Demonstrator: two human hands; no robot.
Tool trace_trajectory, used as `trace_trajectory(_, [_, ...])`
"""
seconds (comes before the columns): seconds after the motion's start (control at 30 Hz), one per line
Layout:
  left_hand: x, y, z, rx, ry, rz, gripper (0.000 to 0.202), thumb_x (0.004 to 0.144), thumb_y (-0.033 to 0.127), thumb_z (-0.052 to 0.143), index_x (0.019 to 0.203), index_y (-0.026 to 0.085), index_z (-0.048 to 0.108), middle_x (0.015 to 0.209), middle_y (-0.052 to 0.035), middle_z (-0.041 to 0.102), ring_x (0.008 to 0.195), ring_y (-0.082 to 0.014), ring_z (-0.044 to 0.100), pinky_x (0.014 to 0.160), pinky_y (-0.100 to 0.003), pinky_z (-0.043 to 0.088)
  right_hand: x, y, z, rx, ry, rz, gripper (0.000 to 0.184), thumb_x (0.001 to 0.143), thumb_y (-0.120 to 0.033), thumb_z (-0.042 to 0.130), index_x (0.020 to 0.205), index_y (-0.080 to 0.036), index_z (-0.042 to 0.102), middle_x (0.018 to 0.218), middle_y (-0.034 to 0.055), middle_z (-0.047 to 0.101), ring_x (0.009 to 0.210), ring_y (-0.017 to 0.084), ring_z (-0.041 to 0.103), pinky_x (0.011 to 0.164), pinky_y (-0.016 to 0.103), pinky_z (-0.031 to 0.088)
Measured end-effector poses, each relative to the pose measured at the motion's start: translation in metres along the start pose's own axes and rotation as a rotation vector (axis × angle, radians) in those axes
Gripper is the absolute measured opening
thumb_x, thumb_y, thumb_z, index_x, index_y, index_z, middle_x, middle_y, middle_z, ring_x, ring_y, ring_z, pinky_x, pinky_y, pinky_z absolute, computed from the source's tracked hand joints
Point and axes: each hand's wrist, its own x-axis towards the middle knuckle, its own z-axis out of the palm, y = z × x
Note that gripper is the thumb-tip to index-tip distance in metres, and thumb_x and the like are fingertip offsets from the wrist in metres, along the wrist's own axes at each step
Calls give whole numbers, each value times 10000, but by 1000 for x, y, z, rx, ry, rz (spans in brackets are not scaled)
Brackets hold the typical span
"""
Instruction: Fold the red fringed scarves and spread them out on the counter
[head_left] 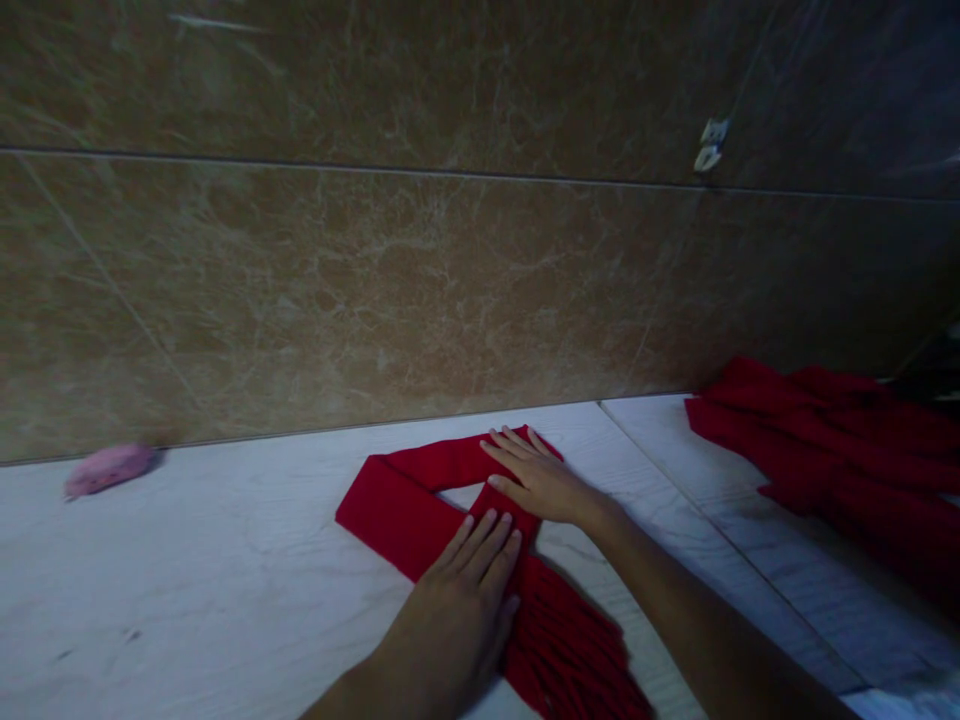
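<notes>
A red scarf with a fringed end lies on the pale wood-patterned surface, folded into a loop with a small gap in its middle. My left hand rests flat across the place where the bands overlap, fingers stretched forward. Farther off, my right hand is spread over the folded corner, its palm down on the cloth. The fringe fans out to the right of my left hand. Both hands press on the fabric without gripping it, and they cover part of the overlap.
Crumpled red cloth is heaped at the right, by the brown marbled tile wall. A pink pouch-like item lies at the left near the wall. Small white fittings are fixed on the wall.
</notes>
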Motion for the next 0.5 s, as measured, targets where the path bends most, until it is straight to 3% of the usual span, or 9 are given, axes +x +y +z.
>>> trace_trajectory(0.17, [0, 2, 5, 0, 12, 69, 589, 943, 88, 457, 1526, 160, 406, 1560, -117, 434, 1473, -242, 360, 1215, -474, 370, 0, 2, 2, 26, 32, -22, 582, 1044, -497, 376, 1554, -218, 404, 1633, 127, 329, 1541, 261, 216, 1249, 574, 112])
trace_trajectory(0.27, [-1, 7, -5, -67, -45, 126, 702, 879, 11, 446, 1554, 178, 354, 1587, -101, 393, 1482, -235, 349, 1215, -463, 374, 0, 2, 4, 33, 34, -23, 576, 1042, -492, 381, 1548, -219, 415, 1629, 126, 343, 1541, 257, 219, 1252, 562, 103])
trace_trajectory(0.33, [-2, 11, -17, -190, -78, 227, 673, 896, 36, 470, 1539, 216, 386, 1576, -71, 430, 1460, -210, 405, 1208, -406, 392, 0, 4, 5, 51, 41, -23, 566, 1035, -475, 407, 1541, -222, 428, 1631, 125, 347, 1541, 254, 221, 1251, 558, 103])
trace_trajectory(0.4, [-3, 11, -28, -336, -32, 249, 506, 960, 115, 472, 1446, 249, 509, 1471, -56, 580, 1347, -180, 556, 1135, -325, 477, 1, 7, 2, 89, 98, -43, 524, 1020, -437, 455, 1504, -240, 482, 1614, 123, 390, 1526, 259, 267, 1242, 563, 134])
trace_trajectory(0.5, [-3, 6, -37, -426, 145, 54, 310, 996, 182, 434, 1193, 252, 662, 1111, -69, 746, 999, -171, 712, 880, -271, 591, -2, 12, -9, 181, 260, -104, 362, 976, -329, 529, 1298, -223, 658, 1403, 138, 615, 1337, 261, 518, 1151, 506, 344])
